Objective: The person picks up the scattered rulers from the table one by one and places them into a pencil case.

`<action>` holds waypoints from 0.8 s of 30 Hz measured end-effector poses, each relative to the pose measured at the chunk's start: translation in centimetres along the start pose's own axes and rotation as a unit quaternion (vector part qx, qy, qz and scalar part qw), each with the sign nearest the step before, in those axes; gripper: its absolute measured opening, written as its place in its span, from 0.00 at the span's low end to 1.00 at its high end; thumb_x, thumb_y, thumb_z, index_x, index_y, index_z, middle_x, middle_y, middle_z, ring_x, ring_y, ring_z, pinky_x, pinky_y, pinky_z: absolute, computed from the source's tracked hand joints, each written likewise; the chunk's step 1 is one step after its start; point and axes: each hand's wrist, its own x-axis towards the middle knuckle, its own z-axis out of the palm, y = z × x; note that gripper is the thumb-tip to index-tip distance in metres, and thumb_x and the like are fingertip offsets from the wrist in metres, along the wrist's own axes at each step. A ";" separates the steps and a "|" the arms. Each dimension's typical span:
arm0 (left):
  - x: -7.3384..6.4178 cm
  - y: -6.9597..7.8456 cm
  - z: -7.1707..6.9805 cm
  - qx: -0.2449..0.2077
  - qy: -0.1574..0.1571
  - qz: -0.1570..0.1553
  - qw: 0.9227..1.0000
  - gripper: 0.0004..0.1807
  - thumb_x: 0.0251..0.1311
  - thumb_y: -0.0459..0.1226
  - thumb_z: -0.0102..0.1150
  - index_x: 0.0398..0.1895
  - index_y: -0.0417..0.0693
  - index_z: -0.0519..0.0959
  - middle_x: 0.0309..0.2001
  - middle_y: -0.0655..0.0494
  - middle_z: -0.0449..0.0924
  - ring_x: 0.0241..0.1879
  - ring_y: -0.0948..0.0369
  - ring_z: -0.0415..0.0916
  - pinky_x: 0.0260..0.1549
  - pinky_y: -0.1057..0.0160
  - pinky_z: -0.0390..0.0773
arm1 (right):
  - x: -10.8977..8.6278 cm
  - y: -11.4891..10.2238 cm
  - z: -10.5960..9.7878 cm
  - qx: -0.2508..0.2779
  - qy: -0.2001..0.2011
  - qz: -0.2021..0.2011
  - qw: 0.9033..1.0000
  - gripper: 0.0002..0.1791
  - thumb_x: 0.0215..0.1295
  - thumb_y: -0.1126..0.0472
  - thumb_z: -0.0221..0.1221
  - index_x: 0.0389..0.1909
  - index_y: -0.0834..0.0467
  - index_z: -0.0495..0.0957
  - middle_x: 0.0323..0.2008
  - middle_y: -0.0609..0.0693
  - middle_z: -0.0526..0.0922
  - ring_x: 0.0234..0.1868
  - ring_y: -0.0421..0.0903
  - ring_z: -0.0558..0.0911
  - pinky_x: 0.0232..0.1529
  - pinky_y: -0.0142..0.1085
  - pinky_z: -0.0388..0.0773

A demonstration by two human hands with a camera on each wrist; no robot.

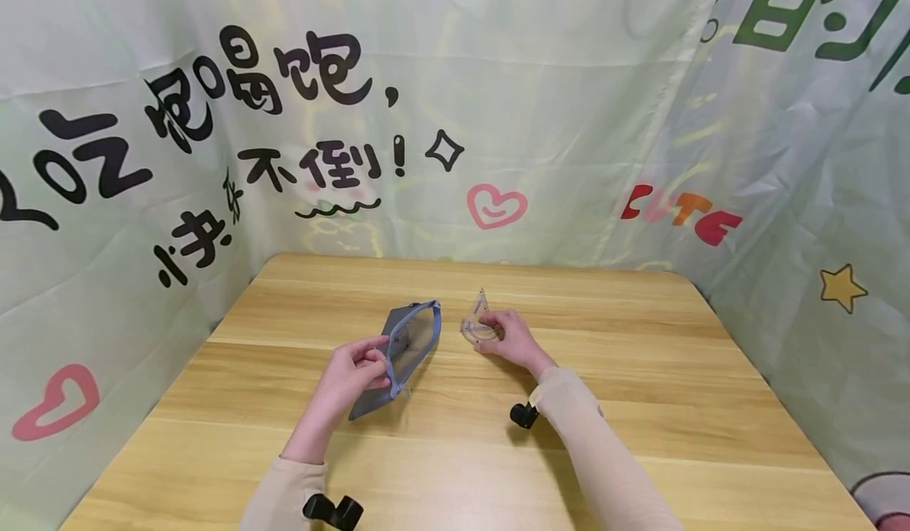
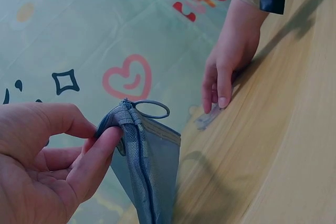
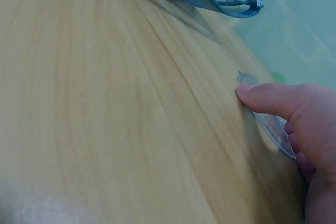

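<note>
My left hand (image 1: 355,369) pinches the rim of a blue-grey zippered pouch (image 1: 371,404) between thumb and fingers. The pouch stands tilted with its mouth gaping toward the right; a zipper loop (image 2: 153,109) sticks out at its top in the left wrist view. To the right of it, my right hand (image 1: 515,341) grips a clear plastic protractor (image 1: 468,329) with thumb and fingers, low over the table. A clear set square (image 1: 479,303) points up behind the protractor, partly covered by the fingers. In the right wrist view the thumb presses on the clear curved piece (image 3: 272,128).
The wooden table (image 1: 640,357) extends around both hands, with rounded far corners. Printed cloth (image 1: 554,120) hangs close behind it and along both sides. Black wrist cameras (image 1: 524,416) sit on both sleeves.
</note>
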 end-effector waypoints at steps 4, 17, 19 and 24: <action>0.0 0.1 0.1 -0.002 0.000 0.000 1.000 0.27 0.59 0.25 0.55 0.65 0.33 0.71 0.35 0.55 0.73 0.33 0.66 0.76 0.34 0.70 0.86 | -0.3 0.4 -0.4 0.010 -0.003 -0.008 1.000 0.32 0.53 0.57 0.72 0.61 0.59 0.76 0.58 0.60 0.72 0.57 0.55 0.71 0.64 0.53 0.70; -0.2 0.4 0.0 -0.007 0.001 -0.003 1.000 0.27 0.60 0.24 0.53 0.65 0.33 0.70 0.36 0.52 0.73 0.33 0.65 0.75 0.33 0.71 0.85 | -0.4 0.6 -0.7 0.023 -0.004 -0.004 1.000 0.30 0.53 0.59 0.72 0.58 0.62 0.77 0.57 0.62 0.74 0.56 0.55 0.73 0.61 0.51 0.73; -0.2 0.3 -0.1 -0.009 0.002 -0.004 1.000 0.27 0.59 0.24 0.54 0.65 0.33 0.71 0.37 0.51 0.73 0.33 0.66 0.75 0.33 0.71 0.85 | -0.4 0.5 -0.7 0.021 -0.003 -0.006 1.000 0.30 0.53 0.59 0.72 0.58 0.62 0.77 0.55 0.61 0.75 0.54 0.54 0.73 0.58 0.48 0.74; -0.1 0.1 -0.1 -0.004 0.002 -0.004 1.000 0.27 0.59 0.24 0.54 0.65 0.33 0.71 0.35 0.54 0.72 0.33 0.66 0.75 0.33 0.71 0.86 | -0.5 0.5 -0.7 0.019 -0.004 -0.013 1.000 0.28 0.54 0.60 0.71 0.57 0.62 0.78 0.52 0.60 0.76 0.50 0.51 0.73 0.51 0.40 0.73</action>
